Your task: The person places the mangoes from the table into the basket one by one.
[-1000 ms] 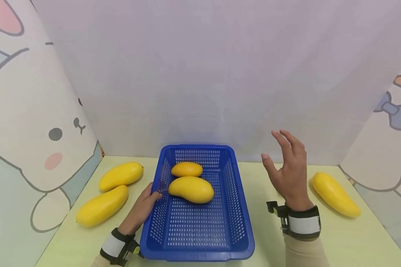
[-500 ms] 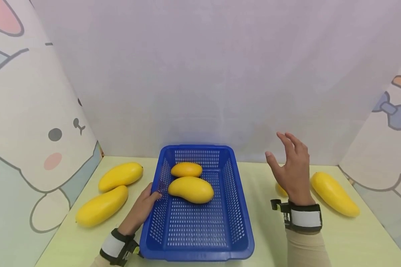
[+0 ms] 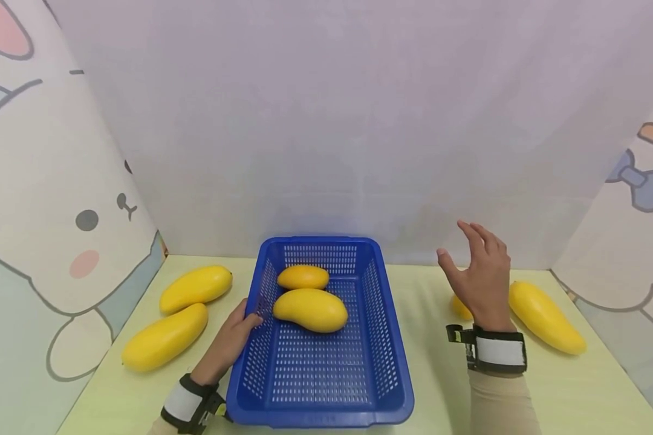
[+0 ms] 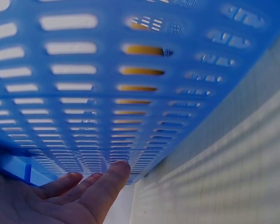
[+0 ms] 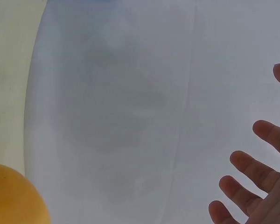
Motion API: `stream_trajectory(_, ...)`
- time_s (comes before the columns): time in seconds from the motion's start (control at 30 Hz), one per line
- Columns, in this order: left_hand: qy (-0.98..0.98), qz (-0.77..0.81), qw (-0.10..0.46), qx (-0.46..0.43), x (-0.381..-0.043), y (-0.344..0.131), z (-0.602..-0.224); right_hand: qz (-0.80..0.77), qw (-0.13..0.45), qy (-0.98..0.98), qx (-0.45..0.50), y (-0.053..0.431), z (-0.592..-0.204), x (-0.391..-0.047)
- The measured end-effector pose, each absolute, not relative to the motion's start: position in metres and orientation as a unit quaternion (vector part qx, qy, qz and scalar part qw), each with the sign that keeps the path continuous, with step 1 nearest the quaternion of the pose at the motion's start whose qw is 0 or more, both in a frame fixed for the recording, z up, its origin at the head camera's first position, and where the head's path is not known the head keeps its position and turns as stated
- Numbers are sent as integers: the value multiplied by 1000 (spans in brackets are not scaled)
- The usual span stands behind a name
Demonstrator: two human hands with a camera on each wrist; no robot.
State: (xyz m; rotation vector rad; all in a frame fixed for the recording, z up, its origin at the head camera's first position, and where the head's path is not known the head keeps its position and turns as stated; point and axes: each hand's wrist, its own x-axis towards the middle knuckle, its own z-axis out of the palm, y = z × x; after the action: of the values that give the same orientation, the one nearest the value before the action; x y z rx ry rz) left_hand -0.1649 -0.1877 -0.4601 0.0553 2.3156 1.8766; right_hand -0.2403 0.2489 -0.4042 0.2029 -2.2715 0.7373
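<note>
A blue plastic basket (image 3: 321, 417) with slotted walls stands in the middle of the table. Inside lie two mangoes, a smaller orange-yellow mango (image 3: 303, 277) behind a larger yellow mango (image 3: 311, 310). My left hand (image 3: 231, 338) grips the basket's left side, thumb over the rim and fingers against the outer wall. My right hand (image 3: 481, 278) hovers with spread fingers, holding nothing. Partly hidden behind it is an orange-yellow mango (image 3: 460, 308), whose rounded end shows in the right wrist view. A long yellow mango (image 3: 546, 318) lies to its right.
Two more yellow mangoes lie left of the basket: a rear mango (image 3: 196, 289) and a front mango (image 3: 165, 338). A pale curtain (image 3: 326, 121) hangs behind the yellow-green table (image 3: 435, 386). Cartoon-printed panels (image 3: 49, 241) flank both sides.
My right hand has shifted slightly right and down, uncovering more of the mango behind it. The left hand and basket have stayed in place.
</note>
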Motion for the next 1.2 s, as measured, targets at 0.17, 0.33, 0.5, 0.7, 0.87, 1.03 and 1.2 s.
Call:
stream_trajectory(0.17, 772, 630, 82, 15, -165, -188, -458, 263, 334, -904, 46, 254, -409, -243)
stream_trajectory(0.33, 774, 628, 83, 18, -165, -187, -458, 255, 293, -921, 12, 259, -417, -244)
stream_trajectory(0.5, 771, 631, 78, 28, -166, -187, -459, 248, 268, -931, -8, 264, -425, -247)
stream_trajectory(0.7, 769, 634, 79, 25, -166, -187, -460, 238, 230, -943, -32, 269, -433, -251)
stream_trajectory(0.87, 770, 632, 86, 6, -165, -187, -458, 233, 185, -952, -70, 271, -442, -253)
stream_trajectory(1.03, 770, 633, 86, 7, -164, -187, -459, 227, 153, -958, -88, 275, -451, -255)
stream_trajectory(1.2, 767, 636, 82, 19, -163, -187, -460, 225, 127, -961, -99, 278, -460, -258)
